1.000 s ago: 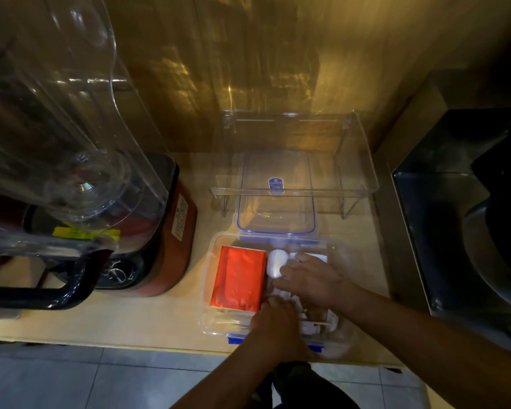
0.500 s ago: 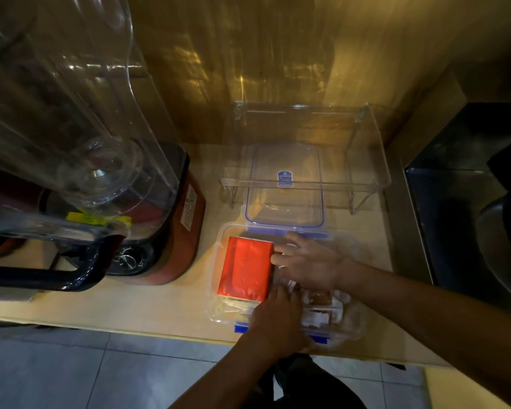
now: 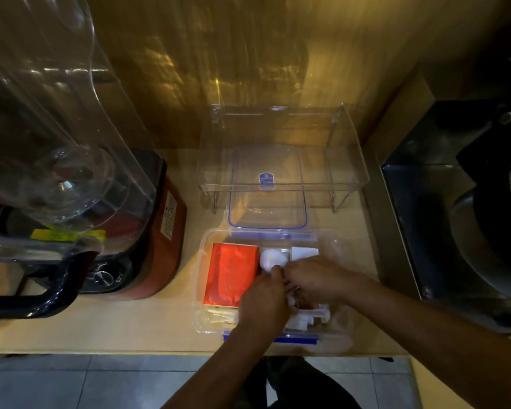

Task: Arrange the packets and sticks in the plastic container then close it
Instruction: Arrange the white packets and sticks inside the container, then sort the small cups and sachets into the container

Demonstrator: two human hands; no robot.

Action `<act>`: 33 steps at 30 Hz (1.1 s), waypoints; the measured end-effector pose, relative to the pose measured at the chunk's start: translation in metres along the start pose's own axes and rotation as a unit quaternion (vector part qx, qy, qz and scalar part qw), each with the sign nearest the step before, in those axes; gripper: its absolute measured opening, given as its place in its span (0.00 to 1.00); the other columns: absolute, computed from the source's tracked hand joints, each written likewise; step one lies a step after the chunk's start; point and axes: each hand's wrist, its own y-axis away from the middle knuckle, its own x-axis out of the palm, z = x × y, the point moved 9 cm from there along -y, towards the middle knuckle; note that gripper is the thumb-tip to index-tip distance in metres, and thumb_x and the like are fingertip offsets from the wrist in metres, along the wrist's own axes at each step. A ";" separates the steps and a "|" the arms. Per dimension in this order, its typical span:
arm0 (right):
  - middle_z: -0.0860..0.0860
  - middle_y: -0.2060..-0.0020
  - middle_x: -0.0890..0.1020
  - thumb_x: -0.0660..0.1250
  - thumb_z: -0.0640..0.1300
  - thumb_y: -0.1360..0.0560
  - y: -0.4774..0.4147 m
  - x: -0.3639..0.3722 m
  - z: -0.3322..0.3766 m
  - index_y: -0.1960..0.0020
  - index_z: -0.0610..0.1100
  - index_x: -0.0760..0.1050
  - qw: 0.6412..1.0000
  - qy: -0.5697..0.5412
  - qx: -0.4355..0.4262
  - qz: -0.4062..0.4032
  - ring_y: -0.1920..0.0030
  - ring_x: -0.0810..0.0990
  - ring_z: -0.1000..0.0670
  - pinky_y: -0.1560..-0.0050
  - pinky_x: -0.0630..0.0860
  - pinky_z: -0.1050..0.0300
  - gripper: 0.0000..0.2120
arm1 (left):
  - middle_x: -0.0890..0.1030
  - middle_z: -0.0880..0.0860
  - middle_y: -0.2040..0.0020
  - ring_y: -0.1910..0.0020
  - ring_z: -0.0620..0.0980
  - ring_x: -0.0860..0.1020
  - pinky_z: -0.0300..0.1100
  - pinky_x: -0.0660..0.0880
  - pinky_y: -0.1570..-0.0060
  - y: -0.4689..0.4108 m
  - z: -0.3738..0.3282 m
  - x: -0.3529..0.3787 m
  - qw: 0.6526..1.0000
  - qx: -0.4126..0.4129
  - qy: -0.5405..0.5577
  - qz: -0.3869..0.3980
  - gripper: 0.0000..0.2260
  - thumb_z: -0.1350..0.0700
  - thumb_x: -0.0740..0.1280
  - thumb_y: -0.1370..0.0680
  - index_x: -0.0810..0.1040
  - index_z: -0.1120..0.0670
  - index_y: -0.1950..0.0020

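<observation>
A clear plastic container [image 3: 202,290] with blue clips sits open near the counter's front edge. A red packet [image 3: 229,274] lies flat in its left half, with pale sticks [image 3: 219,315] below it. White packets [image 3: 303,252] and a white round item [image 3: 270,258] fill the right half. Both hands are inside the container, meeting at its middle. My left hand [image 3: 261,302] pinches something small and white by the red packet's right edge. My right hand [image 3: 313,278] rests curled over the white packets; what it grips is hidden. The clear lid [image 3: 267,187] lies behind the container.
A clear acrylic stand [image 3: 348,160] straddles the lid at the back. A red blender base [image 3: 160,240] with a large clear jug [image 3: 50,137] stands left. A dark metal appliance [image 3: 455,216] sits right. The counter edge [image 3: 130,349] drops to tiled floor.
My right hand drew back from the red packet's top edge, uncovering the white round item and a white packet. My left hand moved up to meet it at the container's middle.
</observation>
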 end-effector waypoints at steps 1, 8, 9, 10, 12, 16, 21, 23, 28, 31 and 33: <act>0.45 0.49 0.82 0.64 0.41 0.26 0.003 0.000 -0.001 0.45 0.43 0.77 0.999 -0.036 0.008 -0.005 0.49 0.80 0.44 0.49 0.78 0.49 0.10 | 0.80 0.57 0.43 0.46 0.55 0.79 0.45 0.72 0.53 -0.002 0.001 0.000 1.000 -0.004 -0.008 0.001 0.16 0.56 0.56 0.20 0.66 0.57 0.32; 0.44 0.48 0.82 0.60 0.40 0.23 0.013 -0.012 -0.033 0.47 0.42 0.78 0.982 -0.174 0.066 -0.017 0.48 0.79 0.45 0.45 0.75 0.50 0.10 | 0.83 0.57 0.46 0.47 0.56 0.80 0.43 0.71 0.45 -0.004 -0.013 0.014 0.983 0.120 -0.106 0.088 0.12 0.59 0.58 0.22 0.79 0.57 0.45; 0.43 0.49 0.82 0.60 0.39 0.24 0.013 -0.013 -0.039 0.48 0.41 0.78 0.985 -0.149 0.081 -0.019 0.48 0.79 0.44 0.46 0.76 0.49 0.09 | 0.83 0.58 0.47 0.48 0.55 0.80 0.41 0.71 0.47 -0.003 -0.016 0.015 0.983 0.131 -0.063 0.109 0.11 0.58 0.59 0.21 0.79 0.58 0.45; 0.43 0.48 0.82 0.61 0.39 0.24 0.013 -0.013 -0.042 0.48 0.42 0.78 0.989 -0.117 0.089 -0.012 0.48 0.79 0.43 0.47 0.76 0.49 0.09 | 0.82 0.57 0.46 0.49 0.52 0.80 0.37 0.72 0.49 -0.001 -0.018 0.016 0.982 0.135 0.009 0.131 0.11 0.55 0.60 0.21 0.78 0.58 0.44; 0.44 0.45 0.81 0.63 0.39 0.26 0.012 -0.013 -0.041 0.45 0.43 0.78 0.995 -0.028 0.090 -0.008 0.45 0.78 0.43 0.49 0.75 0.50 0.11 | 0.80 0.47 0.45 0.50 0.34 0.77 0.23 0.69 0.53 0.002 -0.025 0.017 0.962 0.130 0.171 0.170 0.13 0.51 0.64 0.22 0.74 0.49 0.38; 0.40 0.43 0.79 0.62 0.40 0.26 0.004 -0.021 -0.034 0.41 0.39 0.71 0.984 0.117 0.111 -0.079 0.44 0.78 0.39 0.49 0.74 0.48 0.15 | 0.76 0.45 0.37 0.41 0.37 0.75 0.29 0.70 0.42 0.001 -0.026 0.013 0.964 0.138 0.197 0.114 0.19 0.45 0.65 0.24 0.70 0.46 0.34; 0.43 0.41 0.79 0.60 0.42 0.24 -0.003 -0.001 -0.024 0.37 0.44 0.72 0.996 0.064 0.049 -0.026 0.41 0.77 0.39 0.44 0.74 0.47 0.16 | 0.75 0.52 0.33 0.36 0.50 0.74 0.48 0.72 0.37 -0.004 -0.016 0.027 0.978 0.100 0.134 0.124 0.26 0.43 0.65 0.25 0.66 0.51 0.30; 0.45 0.39 0.77 0.61 0.45 0.24 -0.002 0.009 -0.023 0.36 0.48 0.72 0.998 0.023 0.041 0.036 0.39 0.75 0.41 0.41 0.73 0.49 0.16 | 0.74 0.53 0.33 0.37 0.51 0.73 0.49 0.73 0.38 -0.004 -0.012 0.034 0.981 0.081 0.106 0.138 0.26 0.44 0.65 0.25 0.65 0.52 0.30; 0.44 0.41 0.79 0.62 0.51 0.24 -0.006 0.006 -0.026 0.42 0.46 0.77 0.997 -0.001 0.054 0.049 0.40 0.76 0.42 0.47 0.69 0.54 0.14 | 0.74 0.55 0.35 0.39 0.54 0.74 0.51 0.75 0.41 -0.004 -0.008 0.038 0.986 0.063 0.053 0.144 0.22 0.46 0.63 0.23 0.67 0.51 0.31; 0.45 0.46 0.81 0.63 0.46 0.26 -0.005 -0.002 -0.022 0.49 0.44 0.79 0.998 -0.025 0.038 0.054 0.44 0.77 0.44 0.55 0.66 0.58 0.10 | 0.73 0.56 0.33 0.37 0.55 0.74 0.51 0.75 0.40 -0.002 -0.007 0.039 0.986 0.057 0.051 0.151 0.24 0.47 0.62 0.24 0.65 0.51 0.29; 0.44 0.54 0.79 0.63 0.43 0.26 -0.003 -0.023 -0.030 0.54 0.45 0.77 0.999 -0.019 0.038 0.014 0.50 0.77 0.43 0.57 0.68 0.55 0.04 | 0.73 0.56 0.33 0.37 0.54 0.73 0.51 0.74 0.39 -0.002 -0.007 0.041 0.984 0.056 0.041 0.162 0.23 0.46 0.62 0.23 0.67 0.53 0.30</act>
